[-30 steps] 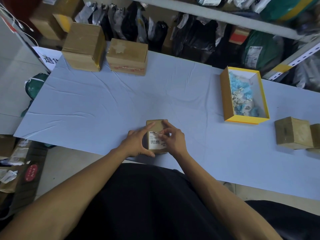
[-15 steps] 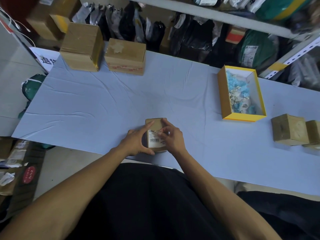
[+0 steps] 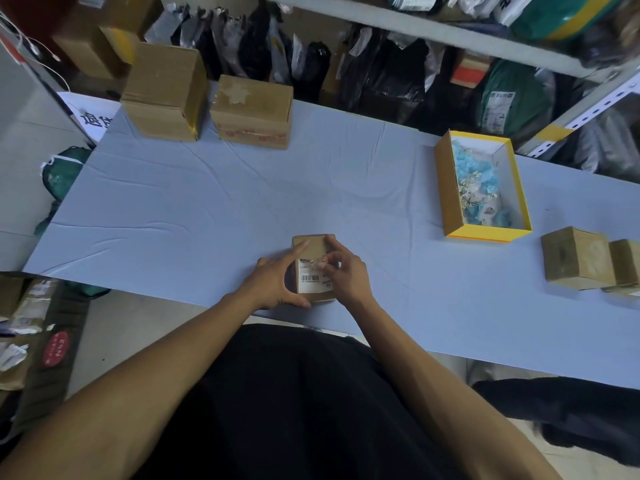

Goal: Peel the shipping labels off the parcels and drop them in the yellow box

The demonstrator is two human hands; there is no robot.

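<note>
A small brown parcel (image 3: 314, 247) lies near the table's front edge, with a white shipping label (image 3: 310, 280) with a barcode on its top. My left hand (image 3: 275, 284) clasps the parcel's left side, thumb at the front corner, index finger along the top. My right hand (image 3: 343, 273) pinches the label's upper right corner, which is lifted and crumpled. The yellow box (image 3: 450, 188) stands open to the right and holds crumpled blue and white label scraps.
Two larger cardboard boxes (image 3: 164, 93) (image 3: 252, 110) stand at the table's back left. Two small brown parcels (image 3: 576, 258) (image 3: 627, 261) sit at the right edge. Shelving with bagged parcels (image 3: 381, 74) runs behind the table (image 3: 207, 202). Cardboard and scraps lie on the floor at left.
My right hand's fingers have worked the label's upper right corner up off the parcel; it now looks torn and crumpled. My left hand keeps its hold.
</note>
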